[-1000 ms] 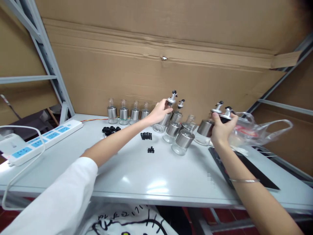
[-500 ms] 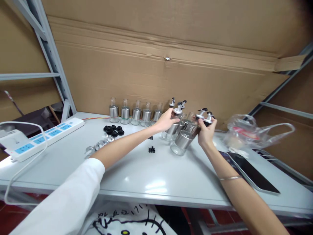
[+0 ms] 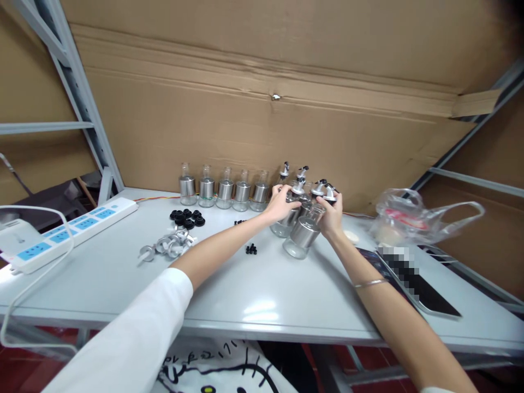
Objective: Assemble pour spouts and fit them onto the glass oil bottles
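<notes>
My left hand (image 3: pixel 280 204) is closed round the upper part of a glass oil bottle (image 3: pixel 282 229) with a steel band, below a grey-and-black pour spout (image 3: pixel 298 186). To its right, my right hand (image 3: pixel 332 215) grips the neck area of another oil bottle (image 3: pixel 303 233), which tilts with its top to the right. A pour spout (image 3: pixel 329 193) shows at these fingers, and a second spout (image 3: pixel 319 188) stands close beside it; its bottle is mostly hidden. Further spout-topped bottles stand just behind my hands, partly covered.
Several spoutless bottles (image 3: pixel 225 190) line the cardboard at the back. Black rings (image 3: pixel 187 218), grey spout parts (image 3: pixel 171 243) and small black caps (image 3: pixel 251 249) lie on the table. A power strip (image 3: pixel 77 232) is left; a plastic bag (image 3: pixel 405 218) and dark tablet (image 3: pixel 426 289) are right.
My right hand has moved left with its bottle, closer to my left hand. The tilted bottle stands somewhat straighter. My left hand stays at its bottle, and the view has shifted slightly.
</notes>
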The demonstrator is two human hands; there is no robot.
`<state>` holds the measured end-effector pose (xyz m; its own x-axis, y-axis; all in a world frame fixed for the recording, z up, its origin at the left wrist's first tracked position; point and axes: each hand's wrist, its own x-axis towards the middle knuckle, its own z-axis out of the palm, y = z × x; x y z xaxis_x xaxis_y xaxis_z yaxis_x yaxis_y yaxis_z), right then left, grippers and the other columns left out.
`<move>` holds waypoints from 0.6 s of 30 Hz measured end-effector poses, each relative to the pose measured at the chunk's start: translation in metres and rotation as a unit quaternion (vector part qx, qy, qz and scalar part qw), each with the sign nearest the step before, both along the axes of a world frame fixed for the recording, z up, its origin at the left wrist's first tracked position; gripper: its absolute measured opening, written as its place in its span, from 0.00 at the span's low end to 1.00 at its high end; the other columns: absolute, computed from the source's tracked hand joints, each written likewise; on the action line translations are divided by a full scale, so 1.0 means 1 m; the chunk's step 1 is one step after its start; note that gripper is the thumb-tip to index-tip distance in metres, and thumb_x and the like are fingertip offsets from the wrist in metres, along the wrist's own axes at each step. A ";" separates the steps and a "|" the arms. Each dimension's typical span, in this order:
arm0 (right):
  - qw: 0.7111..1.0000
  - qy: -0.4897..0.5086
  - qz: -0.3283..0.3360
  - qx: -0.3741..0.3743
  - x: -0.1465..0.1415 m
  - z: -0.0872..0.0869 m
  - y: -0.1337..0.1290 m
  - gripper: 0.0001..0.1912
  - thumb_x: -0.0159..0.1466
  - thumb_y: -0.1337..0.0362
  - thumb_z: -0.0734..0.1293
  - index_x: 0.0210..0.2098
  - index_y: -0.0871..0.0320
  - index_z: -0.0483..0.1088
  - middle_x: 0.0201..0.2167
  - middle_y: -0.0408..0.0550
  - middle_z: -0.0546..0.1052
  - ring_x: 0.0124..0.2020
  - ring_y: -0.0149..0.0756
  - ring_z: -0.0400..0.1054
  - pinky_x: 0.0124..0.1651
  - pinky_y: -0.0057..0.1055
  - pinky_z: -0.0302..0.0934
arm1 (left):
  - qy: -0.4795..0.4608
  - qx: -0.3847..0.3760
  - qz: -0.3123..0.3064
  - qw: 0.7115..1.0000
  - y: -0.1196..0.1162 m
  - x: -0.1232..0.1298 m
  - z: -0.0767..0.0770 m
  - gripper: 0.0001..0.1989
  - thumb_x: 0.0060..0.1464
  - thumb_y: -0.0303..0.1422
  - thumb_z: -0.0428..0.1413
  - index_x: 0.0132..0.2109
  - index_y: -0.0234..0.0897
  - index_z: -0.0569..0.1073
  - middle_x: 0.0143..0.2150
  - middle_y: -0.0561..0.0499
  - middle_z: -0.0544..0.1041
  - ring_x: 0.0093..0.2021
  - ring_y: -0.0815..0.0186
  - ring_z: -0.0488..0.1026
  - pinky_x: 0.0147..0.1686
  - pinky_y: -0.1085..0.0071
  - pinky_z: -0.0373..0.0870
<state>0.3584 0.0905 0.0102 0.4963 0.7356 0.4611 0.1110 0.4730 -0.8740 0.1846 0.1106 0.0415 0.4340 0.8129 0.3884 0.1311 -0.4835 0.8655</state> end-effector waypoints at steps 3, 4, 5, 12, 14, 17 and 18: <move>0.999 0.036 -0.011 0.025 -0.005 -0.002 -0.001 0.20 0.45 0.60 0.68 0.35 0.52 0.58 0.31 0.38 0.68 0.31 0.32 0.67 0.31 0.27 0.63 | 0.006 0.002 -0.009 1.000 0.004 -0.001 -0.002 0.17 0.50 0.27 0.59 0.46 0.38 0.63 0.55 0.43 0.60 0.60 0.58 0.60 0.62 0.62 0.53; 0.998 0.046 -0.012 0.030 -0.006 -0.003 -0.002 0.19 0.44 0.61 0.68 0.34 0.53 0.58 0.30 0.37 0.68 0.29 0.31 0.66 0.30 0.26 0.62 | 0.008 0.004 -0.015 1.000 0.005 0.000 -0.003 0.18 0.51 0.27 0.59 0.47 0.38 0.62 0.54 0.43 0.62 0.59 0.58 0.61 0.62 0.62 0.53; 0.998 0.055 -0.012 0.033 -0.006 -0.003 -0.003 0.18 0.44 0.61 0.68 0.33 0.53 0.59 0.29 0.37 0.68 0.28 0.30 0.65 0.29 0.25 0.62 | 0.010 0.007 -0.022 1.000 0.005 0.000 -0.004 0.18 0.51 0.27 0.58 0.47 0.38 0.62 0.53 0.43 0.63 0.59 0.58 0.61 0.61 0.62 0.54; 0.994 0.098 -0.036 0.025 0.012 0.002 -0.008 0.17 0.47 0.56 0.66 0.32 0.53 0.57 0.32 0.39 0.71 0.33 0.30 0.68 0.30 0.25 0.65 | -0.005 0.005 -0.018 1.000 0.007 0.001 -0.009 0.19 0.56 0.38 0.55 0.50 0.37 0.56 0.57 0.39 0.61 0.61 0.60 0.58 0.61 0.66 0.52; 0.993 0.097 -0.057 0.022 0.021 0.009 -0.004 0.18 0.47 0.56 0.67 0.32 0.53 0.56 0.32 0.39 0.72 0.32 0.30 0.68 0.29 0.24 0.65 | -0.019 0.003 0.006 1.000 0.015 -0.002 -0.002 0.13 0.60 0.37 0.48 0.49 0.39 0.56 0.57 0.41 0.60 0.61 0.62 0.58 0.61 0.66 0.52; 0.994 0.079 -0.079 0.009 0.034 0.024 0.009 0.18 0.43 0.63 0.70 0.29 0.54 0.57 0.29 0.37 0.71 0.27 0.27 0.66 0.26 0.22 0.65 | -0.029 0.010 0.036 0.999 0.034 -0.007 0.017 0.13 0.59 0.29 0.48 0.50 0.38 0.56 0.58 0.41 0.60 0.60 0.63 0.58 0.61 0.66 0.51; 0.994 0.070 -0.080 0.002 0.038 0.031 0.015 0.18 0.43 0.65 0.71 0.27 0.54 0.57 0.27 0.36 0.70 0.26 0.26 0.65 0.26 0.21 0.64 | -0.027 0.011 0.041 0.999 0.042 -0.008 0.024 0.16 0.56 0.25 0.50 0.50 0.38 0.56 0.58 0.41 0.60 0.60 0.63 0.59 0.61 0.66 0.51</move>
